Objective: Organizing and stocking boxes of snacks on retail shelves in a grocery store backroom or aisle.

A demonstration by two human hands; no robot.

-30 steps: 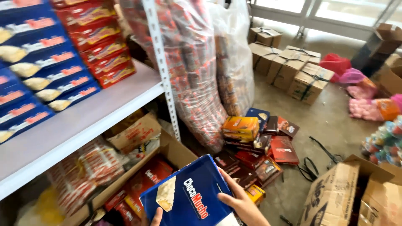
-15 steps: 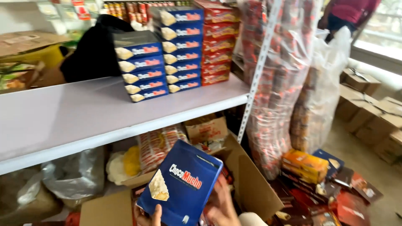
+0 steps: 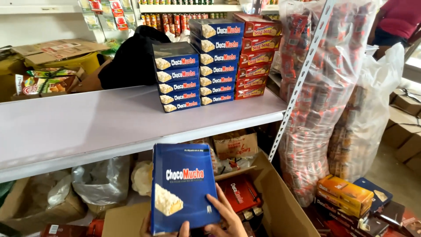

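Nearest the camera, at the bottom edge of the view, a flat blue snack box [image 3: 184, 188] stands upright with its printed face toward the viewer, just below the front lip of the white shelf [image 3: 87, 127]. The right hand [image 3: 226, 217] grasps its lower right corner, fingers spread up the box's face and edge. The left hand [image 3: 164, 228] is mostly hidden behind the box's bottom edge, with only a thumb tip and a sliver of palm showing, so it seems to support the box from below, though I cannot tell its grip for sure. Directly behind the blue box, under the shelf, sits an open cardboard carton [image 3: 280, 206] holding red packets [image 3: 239, 193]. Left of the carton, also under the shelf, lie crumpled plastic bags [image 3: 101, 180]. Right of the shelf's slotted metal upright [image 3: 298, 83], tall clear sacks of red wrapped snacks [image 3: 324, 105] hang toward the floor, with orange and dark boxes [image 3: 346, 195] stacked at their foot. On top of the shelf, toward its right end, stand two stacks of blue boxes [image 3: 197, 70] like the one in hand, with a stack of red boxes [image 3: 254, 57] touching them on the right. Left of the stacks, a black bundle [image 3: 131, 59] rests at the back of the shelf.
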